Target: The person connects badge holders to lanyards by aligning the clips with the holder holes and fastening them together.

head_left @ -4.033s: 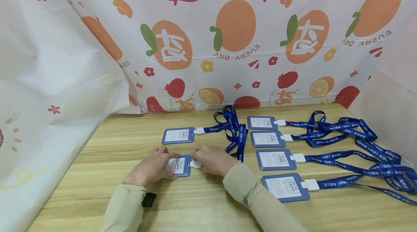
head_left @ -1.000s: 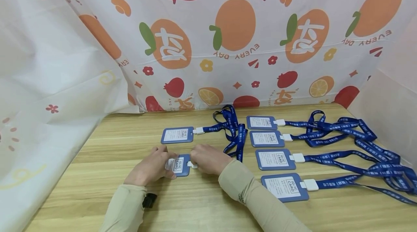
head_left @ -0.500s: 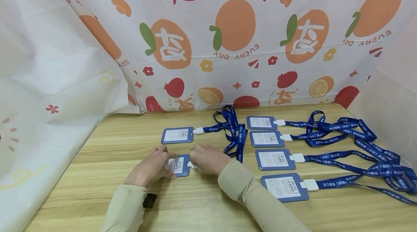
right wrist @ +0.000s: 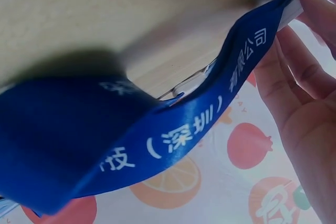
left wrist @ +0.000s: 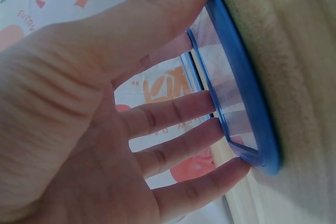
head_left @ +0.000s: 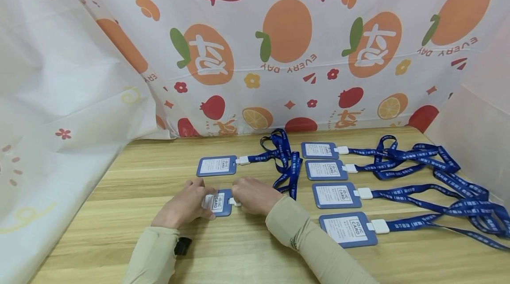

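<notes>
In the head view, my left hand (head_left: 185,204) holds a blue ID badge holder (head_left: 226,208) by its long edges on the table, covering its left end. The left wrist view shows the thumb on one edge and several fingertips touching the opposite edge of the badge holder (left wrist: 247,87). My right hand (head_left: 255,195) pinches the white clip (head_left: 236,202) at the holder's right end and hides most of it. From that clip a blue printed lanyard (right wrist: 184,129) curves away below the right hand (right wrist: 307,87) in the right wrist view.
Another badge holder (head_left: 217,165) lies behind the hands, its lanyard (head_left: 283,153) bunched to the right. Several more badges, including the nearest badge holder (head_left: 348,229), form a column on the right, with tangled straps (head_left: 470,204). A fruit-print curtain (head_left: 247,53) hangs behind the wooden table (head_left: 223,248).
Since four seconds ago my right hand has shifted slightly left and covers more of the white clip. Over the last second, both hands and the badge holder look still.
</notes>
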